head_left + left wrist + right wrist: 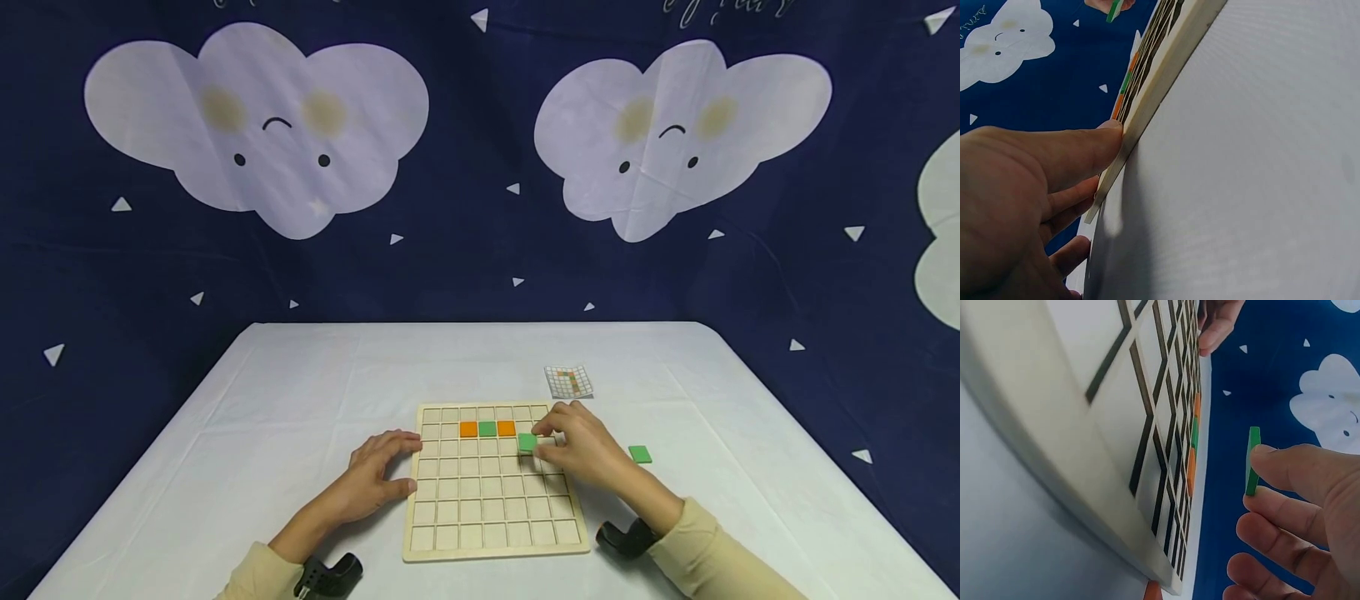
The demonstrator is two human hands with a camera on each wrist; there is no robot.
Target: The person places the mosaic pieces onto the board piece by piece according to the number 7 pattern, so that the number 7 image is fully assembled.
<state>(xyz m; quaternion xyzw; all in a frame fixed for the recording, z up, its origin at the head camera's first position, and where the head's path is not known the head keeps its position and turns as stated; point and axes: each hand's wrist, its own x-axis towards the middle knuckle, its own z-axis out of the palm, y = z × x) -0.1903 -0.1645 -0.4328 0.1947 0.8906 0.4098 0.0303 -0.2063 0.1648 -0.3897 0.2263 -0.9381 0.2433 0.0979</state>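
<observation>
A pale wooden grid board (pixel 459 510) lies on the white table. Two orange tiles, one of them the right orange tile (pixel 506 428), flank a green tile (pixel 487 429) in a row near its far edge. My right hand (pixel 581 442) pinches another green tile (pixel 527 442) between thumb and finger. In the right wrist view that held tile (pixel 1252 461) is raised off the board, seen edge-on. My left hand (pixel 367 477) rests at the board's left edge, fingers extended and thumb apart. The thumb touches the board's side (pixel 1147 106) in the left wrist view.
One loose green tile (pixel 640 454) lies on the table to the right of the board. Beyond the far right corner sits a small pattern card (pixel 569 382) with a printed grid. An orange piece (pixel 1153 591) peeks out beside the board in the right wrist view.
</observation>
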